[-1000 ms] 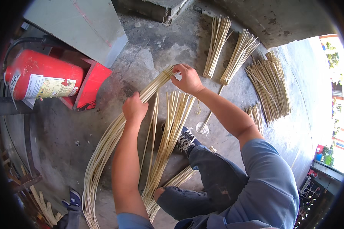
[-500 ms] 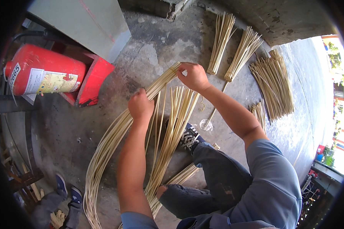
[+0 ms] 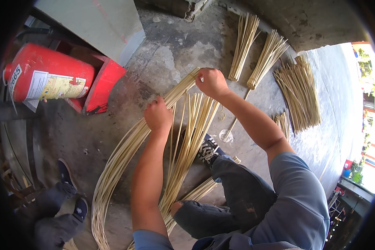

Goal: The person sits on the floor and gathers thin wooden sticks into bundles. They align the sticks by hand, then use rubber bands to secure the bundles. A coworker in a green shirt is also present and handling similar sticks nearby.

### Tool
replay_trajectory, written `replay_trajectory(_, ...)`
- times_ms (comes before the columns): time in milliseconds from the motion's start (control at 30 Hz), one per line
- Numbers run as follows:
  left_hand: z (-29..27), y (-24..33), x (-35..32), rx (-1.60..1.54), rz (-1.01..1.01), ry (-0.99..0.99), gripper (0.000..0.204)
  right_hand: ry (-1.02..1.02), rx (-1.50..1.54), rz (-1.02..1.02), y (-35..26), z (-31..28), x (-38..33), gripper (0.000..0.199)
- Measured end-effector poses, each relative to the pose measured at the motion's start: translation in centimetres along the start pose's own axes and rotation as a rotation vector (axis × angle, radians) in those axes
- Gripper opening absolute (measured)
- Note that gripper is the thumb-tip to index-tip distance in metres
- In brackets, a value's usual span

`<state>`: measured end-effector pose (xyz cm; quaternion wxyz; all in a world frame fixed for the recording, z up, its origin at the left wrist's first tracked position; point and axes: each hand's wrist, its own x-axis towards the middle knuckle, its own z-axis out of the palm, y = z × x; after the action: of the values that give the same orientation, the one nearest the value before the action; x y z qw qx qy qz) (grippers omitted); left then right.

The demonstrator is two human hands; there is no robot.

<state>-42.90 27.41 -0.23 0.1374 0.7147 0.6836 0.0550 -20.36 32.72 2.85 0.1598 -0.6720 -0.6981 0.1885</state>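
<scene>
My left hand is closed around a long bundle of pale rattan-like canes, a little below its upper end. My right hand pinches that end, where a thin band seems to wrap the canes; its fingertips are partly hidden. From there the bundle curves down to the lower left. More loose canes lie fanned out between my forearms, leaning over my foot and leg. A thin curled strip lies on the floor below my right hand.
Two tied cane bundles lie at the top, and a broad stack of canes sits at right. A stick ends on a clear round piece. A red extinguisher-like cylinder is at left. Another person's shoes show lower left.
My left hand has shifted slightly right and the bundle has swung a little with it. My right hand stays at the bundle's end. The other person's feet have moved.
</scene>
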Motion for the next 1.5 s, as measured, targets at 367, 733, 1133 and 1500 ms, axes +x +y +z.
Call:
replay_trajectory(367, -0.1, 0.0, -0.1, -0.008, -0.019, 0.008, 0.03, 0.098, 0.126, 0.078, 1.1, -0.3, -0.1, 0.018)
replay_trajectory(733, -1.0, 0.3, -0.1, -0.036, -0.026, 0.017, 0.03, 0.232, 0.098, -0.033, -1.1, 0.3, -2.5, 0.021)
replay_trajectory(1133, -0.3, 1.0, -0.7, -0.005, -0.011, 0.013, 0.034, 0.19, 0.008, 0.016, -0.4, 1.2, -2.0, 0.015)
replay_trajectory(1500, -0.3, 1.1, -1.0, -0.029, -0.025, -0.079, 0.033, 0.053, -0.067, -0.018, 0.7, 0.5, -0.7, 0.024)
